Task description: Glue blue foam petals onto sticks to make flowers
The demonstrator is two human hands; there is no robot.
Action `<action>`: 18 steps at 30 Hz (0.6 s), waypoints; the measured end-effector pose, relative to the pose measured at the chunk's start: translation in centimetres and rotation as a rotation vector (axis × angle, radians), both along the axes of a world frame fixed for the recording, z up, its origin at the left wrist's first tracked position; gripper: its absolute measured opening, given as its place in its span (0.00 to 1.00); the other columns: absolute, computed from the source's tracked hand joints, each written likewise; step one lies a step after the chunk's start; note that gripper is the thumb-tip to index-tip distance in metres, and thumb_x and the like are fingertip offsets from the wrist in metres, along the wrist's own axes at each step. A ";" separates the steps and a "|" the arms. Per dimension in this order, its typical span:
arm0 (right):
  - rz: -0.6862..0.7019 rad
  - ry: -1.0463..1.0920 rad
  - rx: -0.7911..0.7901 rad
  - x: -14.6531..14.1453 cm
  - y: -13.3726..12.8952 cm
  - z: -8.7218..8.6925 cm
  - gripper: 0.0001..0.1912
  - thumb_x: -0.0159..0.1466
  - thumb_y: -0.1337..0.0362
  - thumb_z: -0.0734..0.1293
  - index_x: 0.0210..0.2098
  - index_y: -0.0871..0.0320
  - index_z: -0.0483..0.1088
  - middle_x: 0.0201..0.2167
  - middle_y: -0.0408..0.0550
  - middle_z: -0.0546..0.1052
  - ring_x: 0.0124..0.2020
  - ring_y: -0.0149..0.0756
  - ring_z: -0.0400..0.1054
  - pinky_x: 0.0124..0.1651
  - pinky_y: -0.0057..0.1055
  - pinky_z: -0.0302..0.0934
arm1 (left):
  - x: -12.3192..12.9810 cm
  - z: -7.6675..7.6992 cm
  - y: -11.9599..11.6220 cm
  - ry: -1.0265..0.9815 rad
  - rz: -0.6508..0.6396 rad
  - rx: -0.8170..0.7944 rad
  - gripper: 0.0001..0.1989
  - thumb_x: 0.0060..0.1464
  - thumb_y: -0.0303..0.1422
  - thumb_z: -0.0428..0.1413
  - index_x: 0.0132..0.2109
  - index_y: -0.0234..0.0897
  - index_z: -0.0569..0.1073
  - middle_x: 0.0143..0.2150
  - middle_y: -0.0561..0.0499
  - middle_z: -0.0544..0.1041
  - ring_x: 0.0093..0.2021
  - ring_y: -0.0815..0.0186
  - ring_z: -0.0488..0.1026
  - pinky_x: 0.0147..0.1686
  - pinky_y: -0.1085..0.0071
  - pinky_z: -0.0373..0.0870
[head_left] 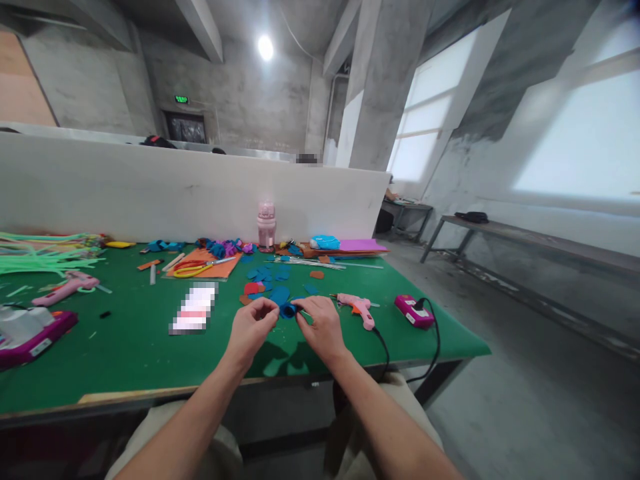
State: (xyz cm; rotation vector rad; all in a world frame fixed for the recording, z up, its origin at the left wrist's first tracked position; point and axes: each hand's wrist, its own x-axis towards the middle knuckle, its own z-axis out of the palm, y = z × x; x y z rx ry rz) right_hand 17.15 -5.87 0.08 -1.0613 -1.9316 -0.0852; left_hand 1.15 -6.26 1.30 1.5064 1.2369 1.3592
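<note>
Over the near part of the green table, a small dark-blue rolled piece (289, 311), felt- or foam-like, is held up between my hands. My right hand (320, 328) pinches its right side. The fingertips of my left hand (253, 328) are pressed together at its left edge. Just beyond lie flat blue cut pieces (260, 274), a red piece (253, 288) and an orange-brown piece (317, 275). A pink glue gun (356, 308) rests to the right of my right hand, its black cord hanging over the table's front edge.
A purple power strip (414, 311) stands at right, another (40, 339) at left. Yellow-handled scissors (193, 269) lie on orange sheets. A second pink glue gun (67, 288), green strips (40, 257) and a pink bottle (267, 225) are farther off, before a white partition (200, 190).
</note>
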 end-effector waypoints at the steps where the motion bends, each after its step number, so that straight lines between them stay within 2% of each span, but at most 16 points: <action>1: 0.002 -0.002 -0.001 0.0 0.0 0.0 0.09 0.60 0.68 0.62 0.40 0.55 0.70 0.35 0.47 0.75 0.39 0.37 0.64 0.44 0.34 0.53 | 0.0 0.0 0.0 0.006 0.000 0.007 0.09 0.43 0.37 0.56 0.28 0.35 0.72 0.20 0.54 0.70 0.21 0.69 0.66 0.23 0.75 0.61; 18: -0.001 -0.001 -0.026 0.0 0.0 0.0 0.09 0.59 0.69 0.63 0.39 0.55 0.70 0.34 0.46 0.75 0.38 0.37 0.64 0.44 0.34 0.53 | -0.1 -0.2 0.2 0.046 0.030 0.032 0.07 0.42 0.35 0.55 0.25 0.35 0.70 0.18 0.55 0.67 0.21 0.70 0.64 0.22 0.75 0.61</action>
